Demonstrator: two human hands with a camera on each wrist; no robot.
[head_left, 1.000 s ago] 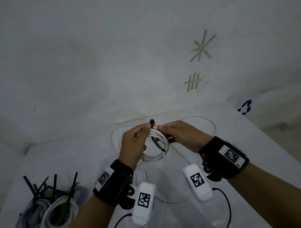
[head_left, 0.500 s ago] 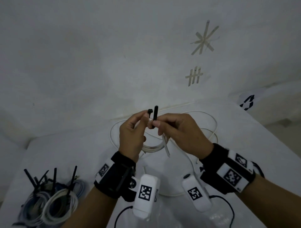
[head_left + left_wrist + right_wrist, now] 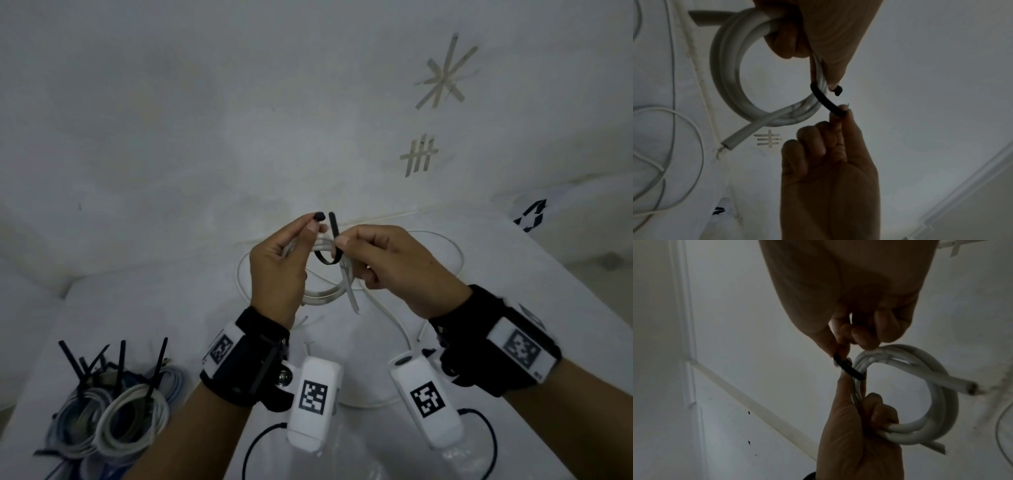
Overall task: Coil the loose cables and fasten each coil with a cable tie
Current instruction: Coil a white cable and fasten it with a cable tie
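Observation:
A white cable coil (image 3: 322,297) is held up above the table between both hands. My left hand (image 3: 308,226) grips the coil (image 3: 725,65) and pins the head (image 3: 838,90) of a black cable tie (image 3: 325,261) at its fingertips. The tie's strap loops under the coil strands. My right hand (image 3: 340,241) pinches the tie's tail (image 3: 333,224), which points up beside the head. From the right wrist, the right hand's fingertips (image 3: 838,352) pinch the strap (image 3: 851,371) against the coil (image 3: 941,402). One cut cable end (image 3: 729,144) sticks out loose.
A heap of tied coils (image 3: 113,414) with black tie tails sticking up lies at the table's front left. A thin loose white cable (image 3: 452,250) curls on the table (image 3: 137,308) behind and under my hands. A wall rises just beyond the table's far edge.
Both hands have lifted the coil a little. The right hand has brought the tie's tail up round the coil until it stands beside the head.

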